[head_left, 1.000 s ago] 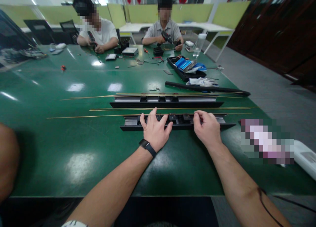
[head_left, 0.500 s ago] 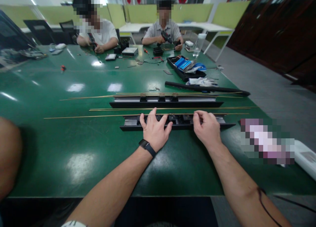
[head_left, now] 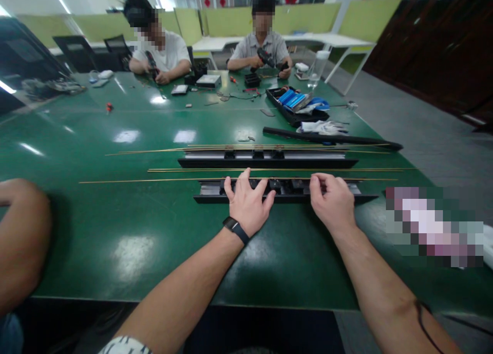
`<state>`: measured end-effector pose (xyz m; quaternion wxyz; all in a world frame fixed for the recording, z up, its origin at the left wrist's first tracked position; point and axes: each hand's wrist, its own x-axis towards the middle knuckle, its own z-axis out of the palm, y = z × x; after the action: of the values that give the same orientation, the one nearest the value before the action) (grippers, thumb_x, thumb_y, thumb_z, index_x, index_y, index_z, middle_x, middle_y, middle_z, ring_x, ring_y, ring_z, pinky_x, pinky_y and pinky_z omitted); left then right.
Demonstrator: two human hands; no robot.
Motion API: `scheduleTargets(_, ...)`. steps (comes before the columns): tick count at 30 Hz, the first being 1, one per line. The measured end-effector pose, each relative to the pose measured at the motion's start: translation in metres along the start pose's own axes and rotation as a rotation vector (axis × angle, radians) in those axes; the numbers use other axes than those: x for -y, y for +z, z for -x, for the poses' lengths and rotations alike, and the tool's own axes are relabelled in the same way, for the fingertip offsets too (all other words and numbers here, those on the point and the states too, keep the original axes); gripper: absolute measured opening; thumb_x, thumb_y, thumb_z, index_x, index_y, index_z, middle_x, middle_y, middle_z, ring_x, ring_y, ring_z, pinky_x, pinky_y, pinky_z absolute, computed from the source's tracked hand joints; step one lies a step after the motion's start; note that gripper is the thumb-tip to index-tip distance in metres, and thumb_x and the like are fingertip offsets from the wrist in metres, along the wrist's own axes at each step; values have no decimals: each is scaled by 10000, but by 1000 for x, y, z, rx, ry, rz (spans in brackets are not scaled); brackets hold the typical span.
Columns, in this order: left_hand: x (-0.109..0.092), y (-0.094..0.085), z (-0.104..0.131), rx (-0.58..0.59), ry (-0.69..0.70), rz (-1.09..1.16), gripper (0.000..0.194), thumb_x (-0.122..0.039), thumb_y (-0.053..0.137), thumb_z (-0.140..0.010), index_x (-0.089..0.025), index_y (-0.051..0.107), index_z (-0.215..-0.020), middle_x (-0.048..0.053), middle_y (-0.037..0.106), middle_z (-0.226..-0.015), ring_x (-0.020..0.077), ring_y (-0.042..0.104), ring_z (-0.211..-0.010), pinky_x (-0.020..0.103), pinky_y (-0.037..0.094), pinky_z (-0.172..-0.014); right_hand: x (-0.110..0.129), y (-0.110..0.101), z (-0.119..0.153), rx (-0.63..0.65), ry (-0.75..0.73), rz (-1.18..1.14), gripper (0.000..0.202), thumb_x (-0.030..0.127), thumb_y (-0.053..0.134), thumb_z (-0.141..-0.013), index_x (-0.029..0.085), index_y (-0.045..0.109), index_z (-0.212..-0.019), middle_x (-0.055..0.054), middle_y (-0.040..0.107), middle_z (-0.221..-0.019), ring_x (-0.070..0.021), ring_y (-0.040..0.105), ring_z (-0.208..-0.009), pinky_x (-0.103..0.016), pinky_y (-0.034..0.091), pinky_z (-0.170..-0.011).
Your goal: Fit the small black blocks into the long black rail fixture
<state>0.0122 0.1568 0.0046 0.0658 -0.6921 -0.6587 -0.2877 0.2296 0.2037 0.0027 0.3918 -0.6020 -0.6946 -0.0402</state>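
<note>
All visible fingers of the left hand (head_left: 249,206) stand spread apart over the nearer black rail (head_left: 292,199) on the green table (head_left: 154,272); the right hand (head_left: 333,201) has thumb and forefinger pinched on a thin gold rod (head_left: 185,179) lying along that rail. Beyond come two gold rods (head_left: 185,171), the farther black rail (head_left: 267,163), a black tube (head_left: 362,141) and, across the table, two people holding dark tools (head_left: 266,58).
</note>
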Motion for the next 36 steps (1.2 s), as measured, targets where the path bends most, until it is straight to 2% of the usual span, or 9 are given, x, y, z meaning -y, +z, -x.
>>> scheduleTargets(4,1,0,0,-6,5,14,364,-510,577,-1000,-331,723,-1281,166,511,-1565,310,472,-1466,659,126,-1280,-1,0,-2,-40,49,14,310,444,505,-987,212,710,-970,-101,734,-865,-263,624,-850,-413,471,-815)
scheduleTargets(9,1,-1,0,3,0,6,371,-522,557,-1012,-340,710,-1297,168,515,-1554,302,471,-1463,660,149,-1271,3,-2,-2,8,3,-16,300,439,484,-975,231,699,-958,-103,721,-855,-272,631,-847,-420,471,-777)
scheduleTargets(13,1,-4,0,14,9,5,372,-536,547,-1015,-342,711,-1287,166,496,-1565,301,456,-1471,656,153,-1271,-2,-1,-4,28,27,27,270,480,516,-928,281,698,-933,-126,709,-816,-304,648,-862,-450,450,-712)
scheduleTargets(17,2,-2,-1,13,7,15,385,-551,550,-1011,-349,698,-1304,173,474,-1570,297,456,-1466,645,151,-1273,-14,8,-6,-16,106,47,250,568,536,-872,355,653,-811,-128,673,-759,-318,632,-800,-474,390,-627)
scheduleTargets(20,3,-1,-1,13,2,23,387,-551,552,-1011,-341,697,-1302,182,468,-1568,303,451,-1468,644,147,-1272,-14,9,-6,13,83,18,244,572,539,-845,366,670,-835,-130,694,-798,-321,651,-849,-472,398,-625)
scheduleTargets(25,2,0,-1,5,-1,6,381,-557,569,-1004,-352,695,-1300,148,469,-1574,294,452,-1466,641,163,-1269,-5,1,-6,85,82,109,400,556,465,-897,282,734,-1013,-104,737,-907,-319,666,-943,-442,473,-710)
scheduleTargets(28,2,0,0,5,11,-7,383,-557,554,-1010,-354,696,-1303,150,476,-1573,288,452,-1469,634,177,-1267,-4,-2,-5,37,129,182,429,518,449,-934,222,757,-980,-108,720,-842,-311,653,-884,-419,456,-704)
scheduleTargets(31,2,1,0,0,7,-11,372,-546,554,-1012,-350,704,-1292,158,485,-1574,292,459,-1468,645,161,-1269,-2,-1,-4,11,56,143,371,428,483,-960,192,765,-1007,-113,731,-844,-277,647,-863,-386,460,-734)
scheduleTargets(36,2,2,0,-11,13,-3,366,-522,573,-1008,-333,709,-1289,176,496,-1570,299,458,-1478,659,140,-1270,1,2,-1,12,-57,-10,328,412,536,-970,187,759,-1058,-97,760,-896,-245,663,-877,-362,502,-814)
